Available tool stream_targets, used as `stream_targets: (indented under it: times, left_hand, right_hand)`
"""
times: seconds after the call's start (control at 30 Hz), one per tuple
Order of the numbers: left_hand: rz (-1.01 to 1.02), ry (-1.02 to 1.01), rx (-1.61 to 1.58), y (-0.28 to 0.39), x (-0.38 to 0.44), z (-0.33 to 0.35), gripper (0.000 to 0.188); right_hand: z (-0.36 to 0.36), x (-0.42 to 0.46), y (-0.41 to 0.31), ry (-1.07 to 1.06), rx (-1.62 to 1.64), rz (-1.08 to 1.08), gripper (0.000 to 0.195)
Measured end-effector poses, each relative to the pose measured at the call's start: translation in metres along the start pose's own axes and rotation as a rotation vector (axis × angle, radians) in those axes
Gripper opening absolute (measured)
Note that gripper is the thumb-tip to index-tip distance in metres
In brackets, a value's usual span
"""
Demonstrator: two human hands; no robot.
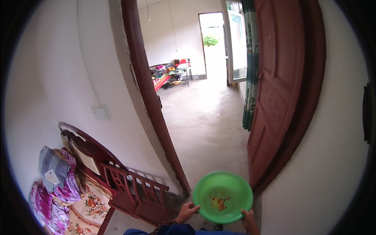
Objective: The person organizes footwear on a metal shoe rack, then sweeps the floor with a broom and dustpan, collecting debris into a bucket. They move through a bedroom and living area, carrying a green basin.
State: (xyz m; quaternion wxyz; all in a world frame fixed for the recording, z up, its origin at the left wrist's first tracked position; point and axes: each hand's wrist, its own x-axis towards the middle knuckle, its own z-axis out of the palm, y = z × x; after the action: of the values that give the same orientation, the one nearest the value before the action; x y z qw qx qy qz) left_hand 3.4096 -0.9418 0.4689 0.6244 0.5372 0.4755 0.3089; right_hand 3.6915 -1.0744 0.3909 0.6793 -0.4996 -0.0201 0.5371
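Note:
A round green plastic basin (235, 188) is held out in front of me at the bottom centre. A printed picture in yellow and orange shows on its inner bottom, and I see no water in it for certain. My left hand (188, 212) grips the rim at the lower left, thumb on top. On the lower right of the rim, my right hand (248, 219) holds on in the same way. The fingers under the basin are partly hidden.
Ahead is a doorway with a brown frame (147, 88) and an open wooden door (276, 88) at right, beside a green curtain (249, 88). Wooden chairs (149, 202) and a bed (88, 202) with bedding stand at lower left. A cluttered table (188, 70) is in the far room.

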Motion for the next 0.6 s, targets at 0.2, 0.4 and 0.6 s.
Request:
stream_targets:
  times: [0.2, 0.4, 0.6]
  left_hand:
    - [0.072, 0.194, 0.012, 0.013, 0.105, -0.003, 0.024]
    - [-0.082, 0.212, -0.092, 0.043, 0.196, 0.005, 0.023]
    - [-0.082, 0.143, -0.128, 0.047, 0.341, -0.001, 0.029]
  right_hand:
    - [0.056, 0.129, -0.047, -0.199, 0.041, -0.017, 0.035]
    - [0.093, 0.242, -0.07, -0.233, -0.001, 0.012, 0.036]
    - [0.134, 0.341, -0.109, -0.208, 0.029, 0.071, 0.04]
